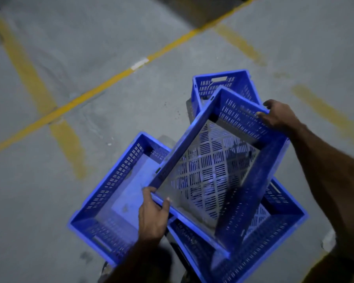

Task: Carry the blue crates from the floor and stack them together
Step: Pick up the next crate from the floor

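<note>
I hold a blue slotted crate point(260, 170) tilted in the air, its open top facing me. My left hand point(152, 215) grips its near rim, thumb inside. My right hand point(277, 115) grips the far right corner of the rim. Below it three more blue crates stand on the floor: one at the left point(102, 203), one at the lower right point(278, 237) largely hidden under the held crate, and one behind point(221, 82) with a handle slot in its end wall.
The grey concrete floor point(131, 119) carries yellow painted lines point(102, 86) running diagonally and crosswise. A dark shape lies at the top left corner. My feet and legs are dim at the bottom edge.
</note>
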`<action>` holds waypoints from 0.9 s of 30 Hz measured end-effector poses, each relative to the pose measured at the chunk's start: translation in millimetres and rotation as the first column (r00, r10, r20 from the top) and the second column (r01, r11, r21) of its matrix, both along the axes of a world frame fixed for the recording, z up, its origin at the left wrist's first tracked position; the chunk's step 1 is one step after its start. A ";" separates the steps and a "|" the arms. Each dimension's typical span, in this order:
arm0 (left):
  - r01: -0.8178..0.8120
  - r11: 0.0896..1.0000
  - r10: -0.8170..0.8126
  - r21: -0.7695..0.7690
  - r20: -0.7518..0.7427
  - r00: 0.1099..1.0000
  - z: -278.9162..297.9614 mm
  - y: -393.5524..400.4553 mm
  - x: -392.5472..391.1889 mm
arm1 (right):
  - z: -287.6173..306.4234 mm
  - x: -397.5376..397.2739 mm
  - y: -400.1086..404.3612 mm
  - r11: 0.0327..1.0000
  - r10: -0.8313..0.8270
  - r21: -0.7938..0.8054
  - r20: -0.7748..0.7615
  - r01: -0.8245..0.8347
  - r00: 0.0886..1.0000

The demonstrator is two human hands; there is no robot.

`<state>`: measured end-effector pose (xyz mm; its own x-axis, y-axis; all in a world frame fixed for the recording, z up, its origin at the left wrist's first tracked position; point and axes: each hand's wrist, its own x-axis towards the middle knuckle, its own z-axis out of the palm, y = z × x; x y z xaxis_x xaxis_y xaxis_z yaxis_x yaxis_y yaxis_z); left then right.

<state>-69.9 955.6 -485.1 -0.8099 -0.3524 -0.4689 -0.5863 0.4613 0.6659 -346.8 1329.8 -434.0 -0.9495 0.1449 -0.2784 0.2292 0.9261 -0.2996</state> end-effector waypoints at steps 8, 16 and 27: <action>-0.456 0.875 0.443 0.162 0.110 0.890 -37.4 20.7 19.7 | -26.8 -13.7 15.7 0.997 -0.011 0.076 0.005 0.010 1.000; -0.414 0.727 0.301 0.548 0.287 0.909 -53.3 31.7 26.4 | -44.9 -29.5 31.4 0.995 -0.076 0.060 0.022 0.075 0.997; -0.405 0.712 0.402 0.573 0.140 0.905 -2.6 -21.7 -13.8 | -12.5 54.2 47.2 0.999 -0.045 0.028 0.004 0.045 0.999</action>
<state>-83.7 933.8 -487.7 -0.6512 -0.3068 -0.6941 -0.6304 -0.2906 0.7198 -292.6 1377.1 -446.5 -0.9407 0.1952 -0.2775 0.2719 0.9230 -0.2724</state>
